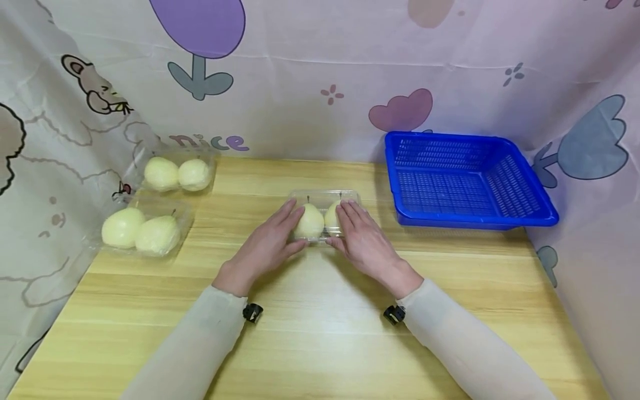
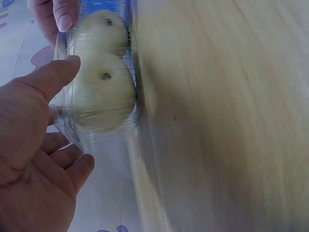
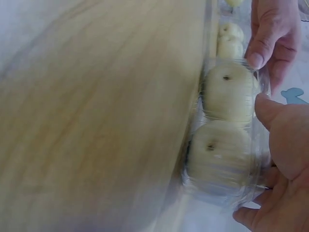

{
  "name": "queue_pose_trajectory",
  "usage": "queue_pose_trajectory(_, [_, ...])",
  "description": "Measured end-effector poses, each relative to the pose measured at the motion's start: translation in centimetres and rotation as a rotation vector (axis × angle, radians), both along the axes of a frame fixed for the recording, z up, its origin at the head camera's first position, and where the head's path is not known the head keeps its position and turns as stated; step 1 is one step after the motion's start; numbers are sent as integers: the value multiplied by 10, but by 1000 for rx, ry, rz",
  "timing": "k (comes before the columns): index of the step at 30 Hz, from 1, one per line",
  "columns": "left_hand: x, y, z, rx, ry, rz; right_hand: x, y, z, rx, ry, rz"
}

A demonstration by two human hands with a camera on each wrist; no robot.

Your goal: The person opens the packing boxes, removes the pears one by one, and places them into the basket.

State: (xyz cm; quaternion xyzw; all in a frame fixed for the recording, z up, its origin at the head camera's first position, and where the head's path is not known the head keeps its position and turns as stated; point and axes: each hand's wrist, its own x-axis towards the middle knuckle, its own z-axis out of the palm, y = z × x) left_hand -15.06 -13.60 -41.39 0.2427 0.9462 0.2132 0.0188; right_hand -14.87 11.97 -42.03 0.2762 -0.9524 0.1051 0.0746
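A clear plastic clamshell box (image 1: 324, 194) with two pale yellow pears (image 1: 310, 221) inside sits mid-table. My left hand (image 1: 267, 243) holds its left end, fingers over the lid and side, the thumb along the front edge. From the other end my right hand (image 1: 366, 244) grips it the same way, fingers laid across the top over one pear. The left wrist view shows the left thumb (image 2: 53, 75) at the box's upper front rim, with the other fingers round the end. In the right wrist view, the right thumb (image 3: 268, 108) touches that rim too.
Two more clear boxes, each with two pears, stand at the left: one at the back (image 1: 212, 166), one nearer (image 1: 186, 219). A blue plastic basket (image 1: 475, 219) stands at the back right. Patterned cloth (image 1: 300, 122) hangs behind and beside the wooden table (image 1: 325, 344).
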Motion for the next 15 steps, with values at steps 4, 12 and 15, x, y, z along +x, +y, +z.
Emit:
queue_pose_trajectory(4, [0, 1, 1, 9, -14, 21, -1, -1, -2, -1, -3, -12])
queue_pose_trajectory(12, [6, 12, -3, 113, 23, 180, -3, -3, -3, -10, -20, -48])
queue_pose_trajectory(15, [9, 17, -6, 236, -2, 310, -4, -4, -2, -16, -13, -50])
